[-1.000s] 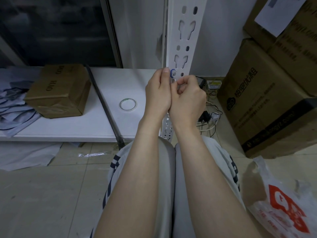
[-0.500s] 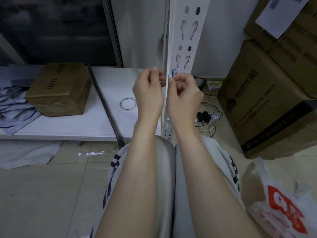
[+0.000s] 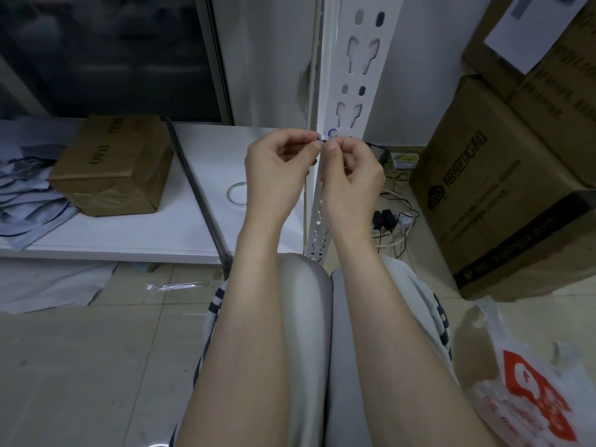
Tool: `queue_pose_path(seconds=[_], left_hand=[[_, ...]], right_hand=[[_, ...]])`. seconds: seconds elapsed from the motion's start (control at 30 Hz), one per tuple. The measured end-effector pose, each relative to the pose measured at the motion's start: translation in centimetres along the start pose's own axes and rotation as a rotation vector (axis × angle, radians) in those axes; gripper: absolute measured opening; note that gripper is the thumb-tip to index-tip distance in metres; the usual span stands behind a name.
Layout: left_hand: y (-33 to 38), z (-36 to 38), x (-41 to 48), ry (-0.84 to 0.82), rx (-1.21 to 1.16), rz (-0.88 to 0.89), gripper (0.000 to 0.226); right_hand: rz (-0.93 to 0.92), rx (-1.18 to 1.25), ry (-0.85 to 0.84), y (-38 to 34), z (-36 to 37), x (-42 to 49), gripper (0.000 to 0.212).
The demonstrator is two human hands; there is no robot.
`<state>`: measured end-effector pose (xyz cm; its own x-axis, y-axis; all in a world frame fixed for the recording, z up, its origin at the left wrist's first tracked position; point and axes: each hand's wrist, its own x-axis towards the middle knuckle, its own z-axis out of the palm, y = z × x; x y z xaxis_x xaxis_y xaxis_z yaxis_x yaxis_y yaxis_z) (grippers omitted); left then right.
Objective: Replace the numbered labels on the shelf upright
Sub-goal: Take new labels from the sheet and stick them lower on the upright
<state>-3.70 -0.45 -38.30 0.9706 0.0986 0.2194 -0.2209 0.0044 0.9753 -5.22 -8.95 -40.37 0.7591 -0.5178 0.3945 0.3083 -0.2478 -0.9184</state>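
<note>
The white perforated shelf upright (image 3: 358,75) rises in the middle, with a small label marked in blue (image 3: 332,133) stuck on its face just above my fingers. My left hand (image 3: 277,175) and my right hand (image 3: 350,179) meet in front of the upright. Their thumbs and forefingers pinch a tiny white label piece (image 3: 321,141) between them at the upright's left edge. The lower stretch of the upright shows between my wrists.
A roll of clear tape (image 3: 236,193) lies on the white shelf board (image 3: 129,233), next to a brown carton (image 3: 116,166). Large cartons (image 3: 503,188) stand at the right, cables and a power strip (image 3: 393,221) behind, a plastic bag (image 3: 532,391) on the floor.
My hands parted a little after being pressed together on the upright, then closed fingertip to fingertip again slightly lower. The blue-marked label now shows uncovered above them.
</note>
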Motion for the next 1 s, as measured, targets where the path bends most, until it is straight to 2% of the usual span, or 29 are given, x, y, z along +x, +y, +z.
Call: queue_pose_path(seconds=[0.33, 0.63, 0.87, 1.0], left_hand=[[-0.36, -0.07, -0.08, -0.024, 0.031, 0.081, 0.017], [-0.25, 0.01, -0.16, 0.048, 0.062, 0.112, 0.013], [-0.08, 0.10, -0.36, 0.077, 0.060, 0.129, 0.008], [-0.24, 0.15, -0.29, 0.081, 0.050, 0.123, 0.007]], right_hand=[[0.015, 0.058, -0.014, 0.29, -0.02, 0.16, 0.017], [-0.004, 0.056, 0.014, 0.15, -0.15, 0.17, 0.023], [-0.010, 0.073, -0.005, -0.30, -0.30, 0.05, 0.043], [0.013, 0.093, 0.011, -0.42, -0.19, 0.01, 0.044]])
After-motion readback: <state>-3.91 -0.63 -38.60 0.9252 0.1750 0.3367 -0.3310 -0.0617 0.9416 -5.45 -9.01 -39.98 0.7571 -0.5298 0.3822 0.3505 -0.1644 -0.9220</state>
